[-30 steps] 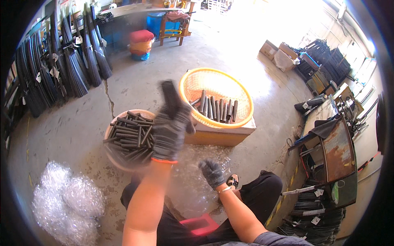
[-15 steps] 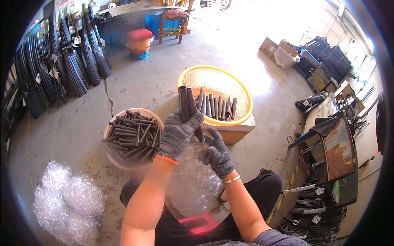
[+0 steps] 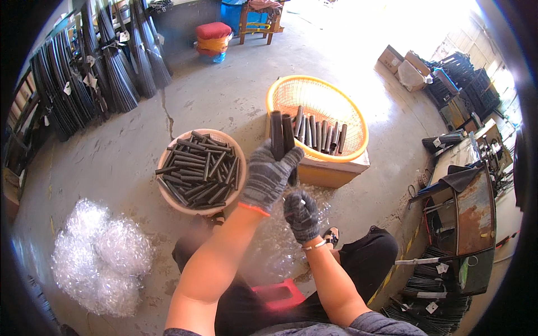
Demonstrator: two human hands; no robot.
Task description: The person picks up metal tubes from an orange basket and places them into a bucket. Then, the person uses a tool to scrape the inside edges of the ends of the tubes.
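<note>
My left hand (image 3: 265,175), in a grey striped knit glove with an orange cuff, is closed around black tubes (image 3: 277,136). Two of their upper ends stick up above the fingers, and a lower end shows under the hand. My right hand (image 3: 302,217), gloved in dark grey, is curled shut just below and to the right. A small pale bit shows at its fingers, too small to name. Beyond my hands, several similar tubes stand in an orange-rimmed basket (image 3: 363,147). A pink round basket (image 3: 241,185) to the left is heaped with loose black tubes.
The orange basket rests on a cardboard box (image 3: 328,176). Crumpled clear plastic (image 3: 103,257) lies at left, with more clear plastic (image 3: 272,246) between my legs. Bundled black rods (image 3: 115,73) lean at the far left. A rusty-panelled bench (image 3: 475,213) stands at right.
My right hand has moved down, away from the tubes' lower end, and its fingers have curled in. My left hand still holds the tubes. The whole view has shifted slightly.
</note>
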